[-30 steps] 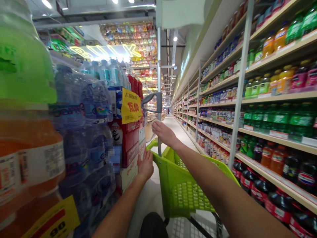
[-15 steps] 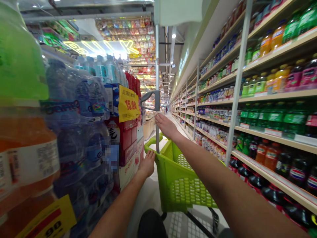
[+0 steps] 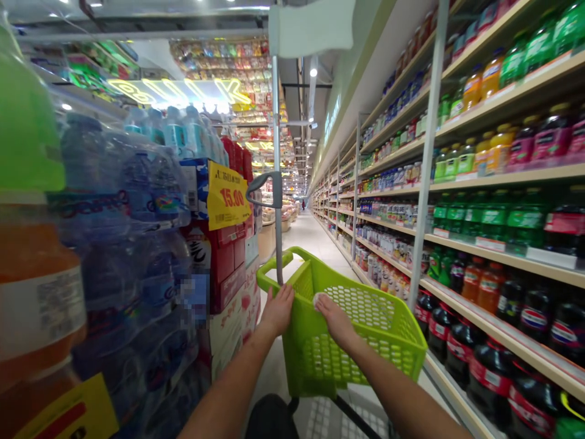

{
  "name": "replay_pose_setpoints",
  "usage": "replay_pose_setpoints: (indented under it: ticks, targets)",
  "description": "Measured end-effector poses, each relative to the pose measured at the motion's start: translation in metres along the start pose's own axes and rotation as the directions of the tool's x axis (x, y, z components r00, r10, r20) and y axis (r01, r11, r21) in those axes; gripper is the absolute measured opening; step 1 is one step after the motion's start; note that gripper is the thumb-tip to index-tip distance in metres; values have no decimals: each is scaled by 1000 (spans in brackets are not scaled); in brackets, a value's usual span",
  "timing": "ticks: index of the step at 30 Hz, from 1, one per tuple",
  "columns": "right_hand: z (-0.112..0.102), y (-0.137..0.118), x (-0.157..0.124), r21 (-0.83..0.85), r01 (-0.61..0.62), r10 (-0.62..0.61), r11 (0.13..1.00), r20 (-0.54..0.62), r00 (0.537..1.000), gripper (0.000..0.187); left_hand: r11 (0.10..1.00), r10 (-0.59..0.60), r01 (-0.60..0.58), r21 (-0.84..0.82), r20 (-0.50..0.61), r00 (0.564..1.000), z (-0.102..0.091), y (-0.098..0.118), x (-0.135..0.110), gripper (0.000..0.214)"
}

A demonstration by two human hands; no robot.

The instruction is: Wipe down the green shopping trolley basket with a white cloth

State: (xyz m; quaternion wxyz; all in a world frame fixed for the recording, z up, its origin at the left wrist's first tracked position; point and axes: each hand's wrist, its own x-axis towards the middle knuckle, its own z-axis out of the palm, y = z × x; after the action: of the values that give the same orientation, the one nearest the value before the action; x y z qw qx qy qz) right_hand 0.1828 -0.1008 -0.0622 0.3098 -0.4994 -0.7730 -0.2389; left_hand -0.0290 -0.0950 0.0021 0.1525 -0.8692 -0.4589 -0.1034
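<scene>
A bright green plastic shopping cart (image 3: 347, 341) stands right in front of me. My left hand (image 3: 278, 312) is closed on its near left rim, beside the foot of a thin metal pole (image 3: 278, 244). The pole rises from the cart and carries a grey loop handle (image 3: 265, 190) and a pale flag-like panel (image 3: 315, 27). My right hand (image 3: 337, 320) lies against the cart's near side rim, fingers closed on a small white wad (image 3: 319, 299), which looks like a wipe or tissue. Part of the wad is hidden in the fingers.
Stacked packs of bottled water (image 3: 132, 280) and red drink cartons (image 3: 223, 262) with a yellow price sign (image 3: 228, 195) stand close on my left. Tall drink shelves (image 3: 493, 244) line the right. A tiled aisle (image 3: 315, 238) runs ahead between them; a person (image 3: 303, 205) is far off.
My right hand has come down from the pole to the cart's near side rim. My left hand stays at the rim near the pole's foot. The view has shifted slightly.
</scene>
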Motion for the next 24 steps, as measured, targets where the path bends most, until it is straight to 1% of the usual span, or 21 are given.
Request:
replay_pose_setpoints:
  ticks: [1,2,3,5,6,8,10,12,13,14,15,16,18,20,21,22,23,24]
  targets:
    - [-2,12,-19,7,-81,81,997,-12,997,36,1000,0,0,2,23,1000,1,2,1,61]
    - [-5,25,-37,16,-177,178,984,-29,984,36,1000,-3,3,5,41,999,3,4,2,63]
    - [-9,37,-52,11,-235,235,972,-42,971,35,1000,-10,10,8,53,999,6,6,3,64]
    - [-15,53,-73,6,-306,305,952,-62,950,34,999,-34,33,13,58,998,10,10,5,67]
    - [-15,55,-76,4,-313,313,950,-65,947,34,999,-53,52,15,55,997,12,12,6,68]
    - [-10,46,-68,20,-307,307,952,-63,950,36,996,-90,89,21,47,995,14,16,7,70]
    - [3,24,-48,52,-266,269,963,-57,962,39,994,-103,102,36,46,994,14,19,7,71]
    - [15,4,-30,91,-213,219,973,-61,974,42,995,-92,89,55,54,994,12,21,5,71]
    - [17,0,-27,105,-195,203,975,-66,977,43,995,-86,82,64,59,995,10,21,4,71]
    - [16,0,-31,113,-187,196,976,-71,978,44,994,-85,80,71,64,994,9,21,2,71]
    - [13,5,-40,113,-188,197,976,-75,978,44,994,-86,81,76,66,994,8,21,0,72]
    - [7,16,-56,107,-202,210,974,-79,974,45,994,-89,84,76,63,994,7,22,-2,72]
    - [-10,49,-98,72,-243,249,967,-85,965,49,993,-98,94,66,55,994,6,24,-6,73]
    - [-27,87,-140,24,-322,322,947,-108,940,52,994,-106,104,45,43,993,6,28,-9,73]
    - [-35,102,-157,3,-371,367,929,-140,919,52,994,-108,107,32,37,993,6,31,-10,73]
    - [-40,112,-167,-11,-419,411,908,-176,895,53,994,-107,106,21,32,994,5,33,-10,73]
    - [-41,117,-172,-15,-461,448,887,-210,869,54,995,-102,102,12,27,994,5,36,-10,73]
    - [-40,115,-171,-5,-492,477,870,-237,846,54,996,-94,94,6,22,995,5,38,-10,73]
